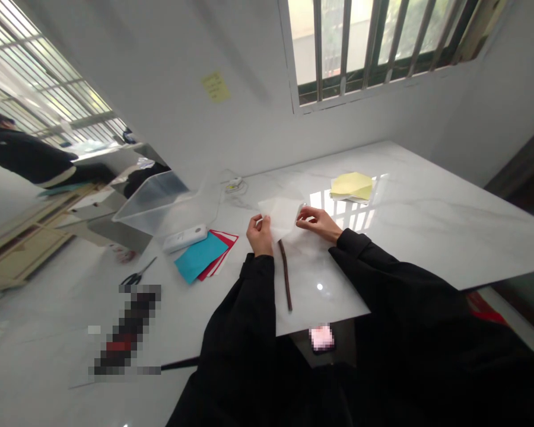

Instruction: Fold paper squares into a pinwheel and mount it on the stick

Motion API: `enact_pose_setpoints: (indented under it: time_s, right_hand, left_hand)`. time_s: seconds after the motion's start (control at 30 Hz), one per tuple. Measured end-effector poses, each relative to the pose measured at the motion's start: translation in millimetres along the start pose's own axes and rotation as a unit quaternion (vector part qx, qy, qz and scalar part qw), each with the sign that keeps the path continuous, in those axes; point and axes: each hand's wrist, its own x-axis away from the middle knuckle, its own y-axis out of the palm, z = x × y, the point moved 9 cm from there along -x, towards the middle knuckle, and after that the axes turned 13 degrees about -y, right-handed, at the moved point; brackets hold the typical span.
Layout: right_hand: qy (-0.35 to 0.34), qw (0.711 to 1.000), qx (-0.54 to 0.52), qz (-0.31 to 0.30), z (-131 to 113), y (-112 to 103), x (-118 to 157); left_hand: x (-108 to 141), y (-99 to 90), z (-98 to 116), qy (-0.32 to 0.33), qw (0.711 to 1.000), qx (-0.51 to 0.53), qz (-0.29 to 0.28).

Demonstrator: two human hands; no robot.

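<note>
My left hand (260, 237) has its thumb and fingers closed on the left edge of a thin, pale paper (281, 214), which is raised before me over the white table (427, 225). My right hand (318, 224) is at the paper's right side, fingers curled, thumb close to the fingertips; I cannot tell whether they grip the edge or only sit beside it.

A brown stick (285, 276) lies on the table between my forearms, its far end close below the paper's lower edge in my view, its near end pointing toward me.

To the left, a blue sheet (200, 258) lies partly over red sheets (225, 238), near a white device (186, 238). Beyond the device stands a clear plastic bin (153, 204). Scissors (137, 274) lie farther left. Yellow sheets (351, 185) lie past my right hand. A yellow note (216, 86) is on the wall (249, 127).
</note>
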Motion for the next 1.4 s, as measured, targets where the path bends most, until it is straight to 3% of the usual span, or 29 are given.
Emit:
enact_pose_setpoints:
  time_s: [0.1, 0.2, 0.3, 0.4, 0.53, 0.7, 0.93, 1.07, 1.23, 1.4]
  right_hand:
    - [0.064, 0.985, -0.156, 0.021, 6.4, 5.5, 1.7]
    - [0.15, 0.942, -0.29, 0.071, 17.5, 11.1, 7.9]
    - [0.201, 0.915, -0.342, 0.079, 23.1, 19.0, 13.8]
    - [0.206, 0.918, -0.334, 0.057, 24.0, 23.6, 15.3]
    - [0.2, 0.922, -0.325, 0.068, 28.6, 21.1, 14.7]
    - [0.192, 0.928, -0.302, 0.106, 35.5, 16.0, 14.3]
    - [0.141, 0.964, -0.193, 0.113, 28.9, 8.3, 11.6]
    - [0.114, 0.981, -0.127, 0.095, 27.1, 3.1, 8.8]
    - [0.102, 0.987, -0.116, 0.045, 27.4, 7.8, 7.9]
    - [0.107, 0.98, -0.151, 0.067, 21.3, 7.3, 8.4]
  left_hand:
    - [-1.0, -2.6, 2.2, 0.004, 1.0, 0.006, 0.007]
    - [0.5, 1.0, 5.5, 0.022, 1.0, -0.005, -0.004]
    - [8.3, 7.8, 13.2, 0.056, 0.998, -0.038, -0.019]
    - [22.0, 19.6, 21.7, 0.089, 0.992, -0.072, -0.059]
    - [31.8, 30.5, 21.1, 0.07, 0.988, -0.084, -0.109]
    - [25.0, 29.6, 19.2, 0.076, 0.988, -0.064, -0.117]
    - [16.7, 31.5, -1.6, -0.005, 0.984, 0.003, -0.179]
    - [14.2, 29.3, -8.3, -0.044, 0.981, 0.033, -0.186]
    - [10.4, 30.2, -9.9, -0.042, 0.981, 0.022, -0.188]
    - [16.7, 39.1, -13.3, -0.05, 0.972, 0.005, -0.228]
